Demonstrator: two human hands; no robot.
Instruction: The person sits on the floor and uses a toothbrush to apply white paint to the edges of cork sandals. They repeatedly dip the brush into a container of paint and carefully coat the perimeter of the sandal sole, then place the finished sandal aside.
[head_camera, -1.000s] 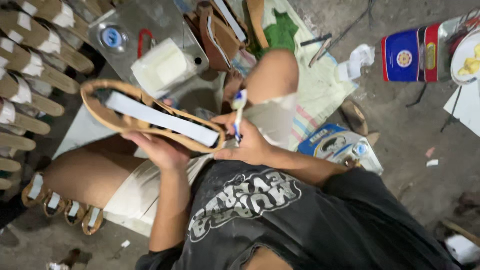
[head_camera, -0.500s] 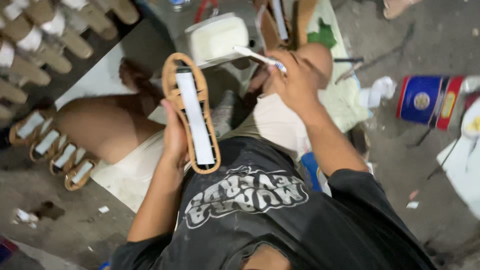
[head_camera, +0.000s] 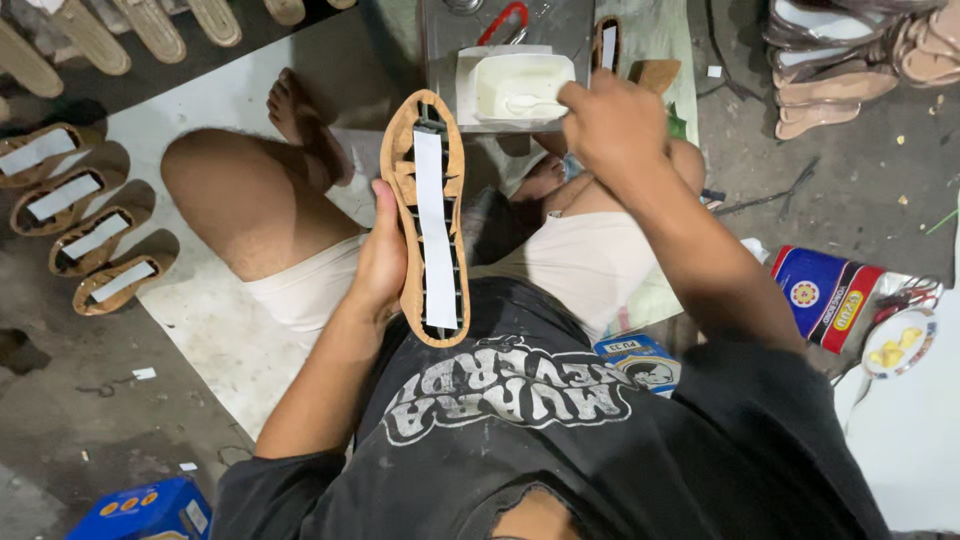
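Sole (head_camera: 425, 215) in my left hand (head_camera: 375, 265): tan cork, white centre strip, dark slots. Glue tub (head_camera: 520, 85): off-white. My shirt (head_camera: 520, 440): black, white lettering. Packet (head_camera: 825, 297): blue and red. Floor (head_camera: 850, 180): grey.

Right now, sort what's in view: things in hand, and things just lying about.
In hand: tan shoe sole with white strip, in left hand; white tub, under right hand.

Lying about: row of soles; stacked soles; blue packet; blue box.
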